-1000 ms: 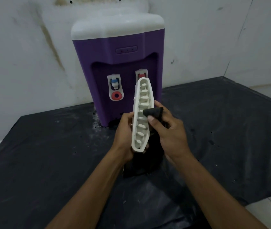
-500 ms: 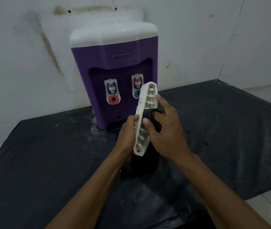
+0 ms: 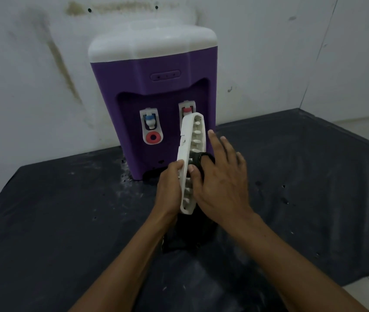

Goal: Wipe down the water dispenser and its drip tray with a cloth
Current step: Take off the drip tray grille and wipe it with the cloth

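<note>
I see the left hand point(image 3: 170, 188) clamped on the left edge of the tray point(image 3: 184, 154), thumb on the near side and fingers curled round the back. The white tray stands up on its end in the air, just in front of the dispenser point(image 3: 154, 70) and above the table point(image 3: 66, 221). Its slots face right.

The right hand point(image 3: 221, 183) is on the slot side. Its thumb and first finger are tucked round the cloth point(image 3: 198, 159) and push it against the middle of the tray. The other fingers point straight out, away from me.

The cloth is black. More of it hangs down under both hands, near the table.

The purple dispenser has a white top and stands at the far side of the table, close to the wall point(image 3: 21, 86). Its blue tap point(image 3: 149, 119) shows whole. The red tap point(image 3: 186, 109) is partly hidden by the top end of the tray.

The table has a black cover with pale dusty marks on it.
</note>
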